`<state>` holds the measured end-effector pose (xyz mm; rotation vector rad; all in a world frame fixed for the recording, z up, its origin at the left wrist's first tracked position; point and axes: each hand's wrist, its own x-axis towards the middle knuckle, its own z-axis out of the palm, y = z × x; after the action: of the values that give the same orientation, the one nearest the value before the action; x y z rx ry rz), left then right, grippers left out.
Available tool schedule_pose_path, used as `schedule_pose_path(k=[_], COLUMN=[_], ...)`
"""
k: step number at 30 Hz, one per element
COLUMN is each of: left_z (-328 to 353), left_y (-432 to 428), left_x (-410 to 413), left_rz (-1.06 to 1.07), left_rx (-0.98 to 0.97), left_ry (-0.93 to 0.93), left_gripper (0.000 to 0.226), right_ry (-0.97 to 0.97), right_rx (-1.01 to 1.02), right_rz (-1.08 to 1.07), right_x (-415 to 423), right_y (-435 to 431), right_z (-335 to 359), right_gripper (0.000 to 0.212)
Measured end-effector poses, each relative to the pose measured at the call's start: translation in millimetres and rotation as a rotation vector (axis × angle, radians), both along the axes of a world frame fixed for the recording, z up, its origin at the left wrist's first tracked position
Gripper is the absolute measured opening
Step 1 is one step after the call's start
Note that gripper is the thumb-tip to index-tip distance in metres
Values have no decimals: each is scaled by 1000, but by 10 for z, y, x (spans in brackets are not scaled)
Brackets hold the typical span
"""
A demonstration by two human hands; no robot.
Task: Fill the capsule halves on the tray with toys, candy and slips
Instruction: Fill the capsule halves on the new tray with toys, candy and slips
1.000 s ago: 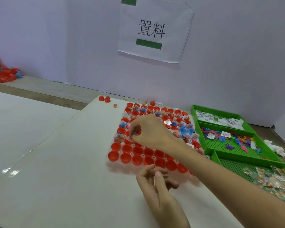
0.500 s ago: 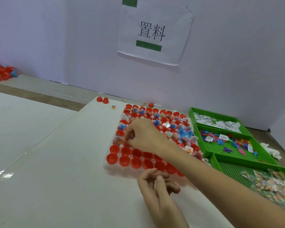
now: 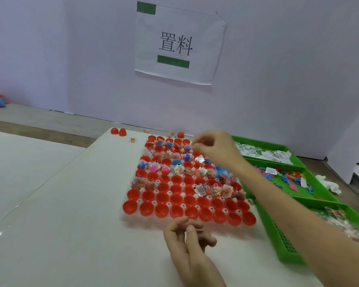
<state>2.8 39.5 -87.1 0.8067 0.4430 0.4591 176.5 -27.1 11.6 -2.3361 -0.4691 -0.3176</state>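
Right hand (image 3: 215, 151) over the tray (image 3: 137, 221), fingers (image 3: 195, 145) pinched; left hand (image 3: 188, 243) fingers curled — whether either holds anything, unclear.

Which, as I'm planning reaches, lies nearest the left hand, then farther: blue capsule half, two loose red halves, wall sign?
1. Blue capsule half, middle of tray, ahead of left hand.
2. Two loose red halves, off tray's far-left corner.
3. Wall sign, farthest back.

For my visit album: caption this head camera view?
A person's right hand hovers over a tray of red capsule halves, left hand at its near edge.
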Motion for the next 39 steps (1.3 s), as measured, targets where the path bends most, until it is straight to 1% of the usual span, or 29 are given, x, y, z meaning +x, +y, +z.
schedule_pose_path(k=[2, 4, 6, 7, 8, 9, 11, 13, 15, 18, 20, 21, 23, 25, 27, 30, 34, 37, 39], left_z=[56, 72, 114, 114, 113, 116, 115, 121, 137, 135, 143, 150, 164, 168, 170, 174, 164, 156, 151], left_y=[50, 24, 28, 21, 12, 7, -5, -19, -19, -29, -43, -51, -54, -54, -54, -54, -54, -58, -64], left_x=[9, -24, -37, -43, -54, -61, -66, -85, -94, -91, -85, -86, -83, -84, -88, -85, -69, -72, -78], left_rz=[-17, -16, -18, -15, -14, -16, -23, -27, -34, -86, -142, -170, -211, -237, -257, -278, -290, -311, -327], left_rx=[8, 13, 30, 33, 42, 44, 49, 56, 59, 66, 52, 47, 53, 68, 83, 113, 133, 151, 169], left_ry=[9, -14, -8, -8, -9, -6, -6, -14, -20, -22, -18, -19, -19, -17, -11, 3, 6, 0, -6], left_gripper=[31, 31, 31, 30, 30, 30, 30, 30, 30, 30, 30, 29, 29, 28, 28, 28, 29, 29, 29], right_ry=[-20, 31, 165, 234, 274, 279, 228, 200, 178, 100, 61, 67, 140, 250, 290, 246, 235, 156, 110], right_rx=[-32, -141, -308, -384, -418, -407, -368, -374, -356, -190, -76, -50, -83, -188, -270, -270, -276, -190, -77], right_rz=[-214, -394, -449, -434, -416, -411, -427, -428, -423, -420, -413, -401, -359, -341, -363, -399, -403, -440, -465], right_x=[171, 309, 351, 328, 296, 265, 209, 188, 153, 70, -8, -48, -118, -167, -187, -188, -218, -286, -347], right_y=[-426, -862, -1213, -1333, -1412, -1468, -1520, -1553, -1584, -1639, -1678, -1693, -1701, -1691, -1685, -1694, -1698, -1759, -1791], right_z=[-4, -82, -217, -292, -361, -419, -475, -487, -477, -444, -399, -376, -362, -407, -484, -535, -525, -501, -457], right_gripper=[11, 13, 16, 18, 21, 20, 9, 19, 19, 10, 9, 9, 11, 15, 21, 25, 24, 23, 19])
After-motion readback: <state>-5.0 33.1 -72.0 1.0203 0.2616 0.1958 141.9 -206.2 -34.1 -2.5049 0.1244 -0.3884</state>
